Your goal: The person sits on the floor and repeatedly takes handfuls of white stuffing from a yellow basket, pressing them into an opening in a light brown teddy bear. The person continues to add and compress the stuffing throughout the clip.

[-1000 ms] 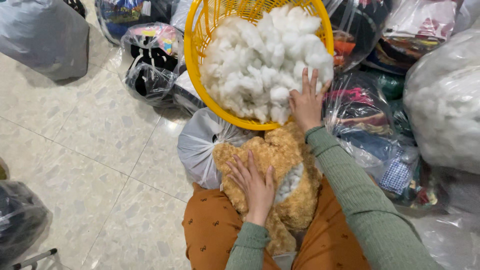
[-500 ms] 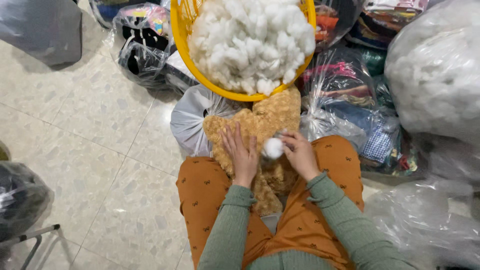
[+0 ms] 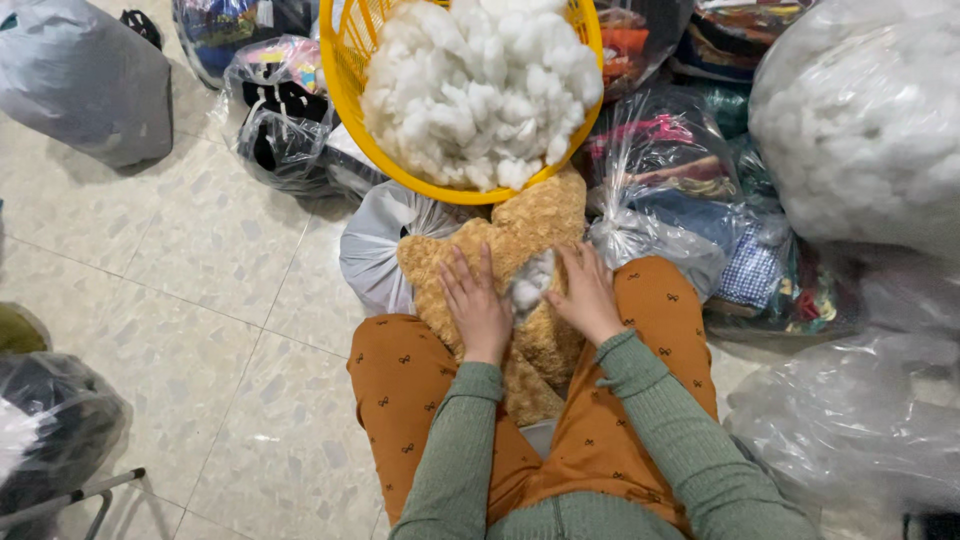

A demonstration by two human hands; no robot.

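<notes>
You are sitting on the tiled floor (image 3: 200,250) with a tan plush toy skin (image 3: 520,250) lying across your lap, its upper end reaching up to the rim of the yellow basket (image 3: 345,90) in front of you. Your left hand (image 3: 478,305) is pressing flat on the left half of the plush, its fingers (image 3: 460,275) spread apart and gripping nothing. Your right hand (image 3: 585,295) is resting on the right side of the plush, its fingers curling inward and pushing against a small wad of white stuffing (image 3: 530,285) that is sitting in the opening between your two hands; it is not clear whether they are pinching the wad or only pressing it.

The basket is holding a heaped pile of white fibre filling (image 3: 480,85) and is leaning over a grey plastic bag (image 3: 375,250) just beside your left knee. Clear bags of coloured fabric (image 3: 680,190) are crowding the floor on your right, touching your orange trousers (image 3: 400,400). A large clear sack of white filling (image 3: 870,130) is standing further right, and a grey sack (image 3: 85,80) is lying well apart at the far left.
</notes>
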